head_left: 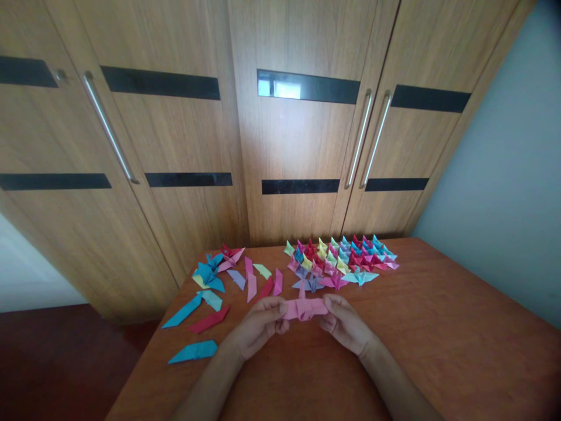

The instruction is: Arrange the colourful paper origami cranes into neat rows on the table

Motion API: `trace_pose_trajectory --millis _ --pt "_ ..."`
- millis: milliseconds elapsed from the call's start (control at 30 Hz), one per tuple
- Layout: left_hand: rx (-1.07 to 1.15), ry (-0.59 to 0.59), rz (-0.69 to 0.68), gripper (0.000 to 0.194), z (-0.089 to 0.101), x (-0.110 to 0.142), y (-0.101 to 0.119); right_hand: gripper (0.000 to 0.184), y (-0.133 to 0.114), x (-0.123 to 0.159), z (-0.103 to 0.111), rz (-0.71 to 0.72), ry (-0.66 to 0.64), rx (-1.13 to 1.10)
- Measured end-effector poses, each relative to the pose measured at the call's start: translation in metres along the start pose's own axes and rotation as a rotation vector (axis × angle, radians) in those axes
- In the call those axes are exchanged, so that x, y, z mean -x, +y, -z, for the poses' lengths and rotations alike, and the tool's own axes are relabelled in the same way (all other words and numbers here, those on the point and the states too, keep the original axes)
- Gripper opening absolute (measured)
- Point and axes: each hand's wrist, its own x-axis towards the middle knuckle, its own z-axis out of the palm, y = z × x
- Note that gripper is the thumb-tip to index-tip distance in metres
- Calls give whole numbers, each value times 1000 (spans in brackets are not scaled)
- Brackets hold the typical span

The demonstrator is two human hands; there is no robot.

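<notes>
A pink origami crane (304, 309) is stretched between my two hands near the middle of the table, its wings spread sideways and a narrow point sticking up. My left hand (265, 321) pinches one wing between thumb and fingers. The opposite wing is gripped the same way by my right hand (344, 320). Just beyond the hands sit a purple paper crane (310, 284), a magenta crane (335, 281) and a light blue crane (360, 276). Behind these, several folded cranes (344, 254) in many colours stand in close rows.
On the table's left lie several flat folded paper pieces, among them a blue strip (193, 351) and a red strip (209, 320). A pile of blue folded paper (209, 273) is at the far left corner. The wooden table (438, 327) backs onto a wardrobe (298, 140) with metal handles.
</notes>
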Motion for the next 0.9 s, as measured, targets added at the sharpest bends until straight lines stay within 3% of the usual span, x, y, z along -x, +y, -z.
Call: trace_pose_trajectory --millis 400,500,633,767,900 --pt "-60 103 -62 20 6 -1 7 34 -1 -8 -2 77 167 77" --pt "-136 208 -80 21 7 -3 9 34 1 -9 -3 151 250 257" --pt "-299 297 -97 22 5 -7 5 33 1 -6 -9 334 332 677" --pt "-439 298 -129 25 -2 -11 -4 23 2 -3 -18 465 300 1013" --pt "-489 247 -121 27 -6 -15 -13 16 6 -3 -20 532 276 1101"
